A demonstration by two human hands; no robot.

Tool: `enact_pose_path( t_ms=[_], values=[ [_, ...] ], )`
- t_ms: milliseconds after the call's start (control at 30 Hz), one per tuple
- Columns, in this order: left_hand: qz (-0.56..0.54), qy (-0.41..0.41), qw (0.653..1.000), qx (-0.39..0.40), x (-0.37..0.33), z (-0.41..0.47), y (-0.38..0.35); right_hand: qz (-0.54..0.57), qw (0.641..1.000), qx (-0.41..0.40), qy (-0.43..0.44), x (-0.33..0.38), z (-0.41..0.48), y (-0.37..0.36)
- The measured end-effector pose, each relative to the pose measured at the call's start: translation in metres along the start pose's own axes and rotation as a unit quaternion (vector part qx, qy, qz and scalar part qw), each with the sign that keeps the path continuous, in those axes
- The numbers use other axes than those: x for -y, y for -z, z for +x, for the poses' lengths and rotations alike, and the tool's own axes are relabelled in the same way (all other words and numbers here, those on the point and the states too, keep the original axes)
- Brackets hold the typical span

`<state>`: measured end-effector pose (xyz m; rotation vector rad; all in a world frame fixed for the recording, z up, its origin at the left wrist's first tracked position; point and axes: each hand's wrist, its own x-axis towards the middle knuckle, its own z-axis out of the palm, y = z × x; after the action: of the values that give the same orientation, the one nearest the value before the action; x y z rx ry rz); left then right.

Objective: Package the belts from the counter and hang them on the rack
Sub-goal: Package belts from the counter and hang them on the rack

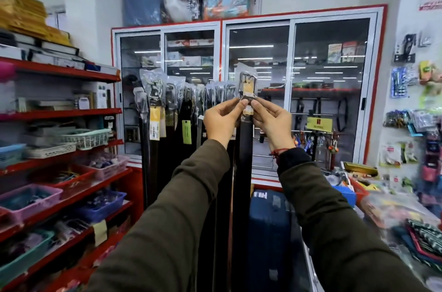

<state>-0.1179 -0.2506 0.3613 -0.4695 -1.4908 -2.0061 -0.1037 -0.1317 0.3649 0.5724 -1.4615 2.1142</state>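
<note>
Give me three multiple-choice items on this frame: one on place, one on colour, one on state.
1. Where is the belt that the hands hold, against the hanging belts?
A. at their right end
B. at their left end
C. on the counter

2. What colour is the suitcase below the belts?
A. red
B. blue
C. white

3. How is the held belt gripped?
A. by the left hand alone
B. by neither hand
C. by both hands, just under the buckle

Answers:
1 A: the other wrapped belts all hang to its left.
2 B: its shell is dark blue.
3 C: left hand and right hand pinch the plastic-wrapped top from either side, below the buckle.
</note>
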Motion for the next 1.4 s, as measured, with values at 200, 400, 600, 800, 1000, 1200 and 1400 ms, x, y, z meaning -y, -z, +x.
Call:
enact_pose_path(
  t_ms=[200,400,600,800,1000,1200,1400],
  values=[
    [0.027,0.046,0.999,-0.01,0.015,0.005,0.003,-0.066,0.997,-0.003,-0.034,-0.011,0.008,0.004],
    [0.175,-0.04,0.984,0.012,0.019,0.001,0.012,-0.258,0.964,-0.011,0.068,-0.032,0.013,0.005],
    [0.492,-0.28,0.82,0.079,0.021,0.007,0.024,-0.512,0.81,0.018,0.285,-0.051,0.019,0.025],
    [0.667,-0.339,0.646,0.153,0.026,0.04,0.037,-0.574,0.768,0.089,0.269,-0.057,0.04,0.022],
    [0.687,-0.32,0.632,0.16,0.037,0.063,0.052,-0.59,0.759,0.112,0.25,-0.072,0.058,0.012],
    [0.685,-0.336,0.629,0.148,0.036,0.059,0.056,-0.577,0.768,0.067,0.27,-0.084,0.051,0.008],
    [0.662,-0.388,0.641,0.019,0.019,0.047,0.09,-0.52,0.76,-0.036,0.387,-0.088,0.029,-0.021]
  ],
)
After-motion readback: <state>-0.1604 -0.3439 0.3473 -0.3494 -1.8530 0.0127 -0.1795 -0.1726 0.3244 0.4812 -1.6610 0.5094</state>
